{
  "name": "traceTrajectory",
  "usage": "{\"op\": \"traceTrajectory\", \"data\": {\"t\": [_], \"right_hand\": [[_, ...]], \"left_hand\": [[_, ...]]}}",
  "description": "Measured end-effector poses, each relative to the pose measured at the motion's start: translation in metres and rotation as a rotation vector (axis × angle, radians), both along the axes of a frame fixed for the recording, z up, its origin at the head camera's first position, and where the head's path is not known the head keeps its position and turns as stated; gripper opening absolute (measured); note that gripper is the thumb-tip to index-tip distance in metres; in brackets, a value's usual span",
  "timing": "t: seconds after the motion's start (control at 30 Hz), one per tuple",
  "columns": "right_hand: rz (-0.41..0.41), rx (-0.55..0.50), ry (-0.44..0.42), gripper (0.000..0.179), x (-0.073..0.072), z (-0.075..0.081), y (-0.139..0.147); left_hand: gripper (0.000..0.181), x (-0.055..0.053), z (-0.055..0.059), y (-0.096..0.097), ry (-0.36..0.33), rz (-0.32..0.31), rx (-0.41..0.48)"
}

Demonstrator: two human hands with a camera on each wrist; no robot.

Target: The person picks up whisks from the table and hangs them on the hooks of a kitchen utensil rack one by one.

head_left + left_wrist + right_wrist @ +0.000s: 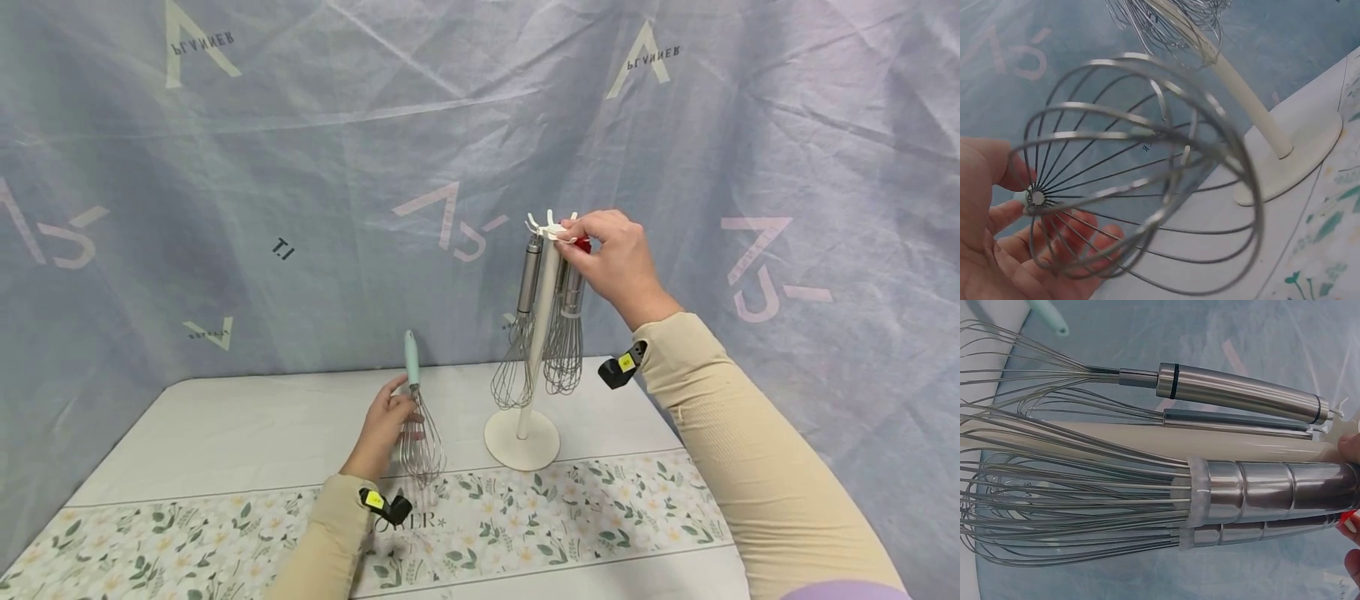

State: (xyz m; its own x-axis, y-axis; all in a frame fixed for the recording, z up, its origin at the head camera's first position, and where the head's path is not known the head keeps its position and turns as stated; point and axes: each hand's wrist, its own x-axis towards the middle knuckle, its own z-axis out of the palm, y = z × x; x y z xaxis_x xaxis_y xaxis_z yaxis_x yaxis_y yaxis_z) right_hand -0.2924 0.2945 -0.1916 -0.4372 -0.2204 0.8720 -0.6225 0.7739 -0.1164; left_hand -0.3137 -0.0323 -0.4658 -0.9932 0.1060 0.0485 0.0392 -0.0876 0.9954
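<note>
My left hand (pixel 390 421) pinches a whisk (pixel 422 446) with a mint-green handle near where the wires meet the handle. It is held upright over the table, handle up; in the left wrist view its wire loops (pixel 1141 181) fill the middle. My right hand (pixel 615 254) is at the top of a cream whisk stand (pixel 549 300), its thumb and fingers around the top end of a silver-handled whisk (pixel 1266 492). A red part (pixel 583 244) shows at the fingers. Whether that whisk's loop sits on a hook is hidden.
Other steel whisks hang from the stand, one with a smooth handle (pixel 1235 390) on the left side. The stand's round base (pixel 522 440) rests on a table covered with a floral cloth (pixel 525 517). A grey-blue printed curtain (pixel 322 208) hangs close behind.
</note>
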Motion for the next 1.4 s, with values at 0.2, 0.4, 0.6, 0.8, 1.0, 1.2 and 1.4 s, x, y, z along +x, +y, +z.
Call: {"op": "traceTrajectory", "data": {"t": [0.2, 0.4, 0.6, 0.8, 1.0, 1.2, 1.4], "right_hand": [[0.003, -0.001, -0.001, 0.011, -0.001, -0.001, 0.001], [0.018, -0.006, 0.004, 0.011, -0.002, -0.002, 0.001], [0.019, -0.007, 0.014, 0.009, 0.000, -0.002, 0.001], [0.015, 0.001, 0.006, 0.009, 0.000, -0.003, 0.001], [0.010, -0.003, 0.004, 0.010, 0.000, -0.003, 0.000], [0.014, -0.011, 0.018, 0.009, 0.002, -0.002, 0.001], [0.014, -0.014, -0.002, 0.009, 0.002, -0.002, 0.001]], "left_hand": [[0.059, -0.003, 0.011, 0.001, 0.000, 0.007, 0.026], [0.060, -0.005, 0.024, 0.004, 0.011, 0.002, 0.040], [0.057, -0.004, 0.037, 0.007, 0.016, 0.010, -0.015], [0.057, -0.001, 0.050, 0.009, 0.063, 0.015, -0.035], [0.059, 0.006, 0.067, 0.011, 0.144, -0.015, -0.033], [0.057, 0.011, 0.086, 0.014, 0.218, -0.011, -0.046], [0.055, 0.012, 0.101, 0.013, 0.287, 0.000, -0.068]]}}
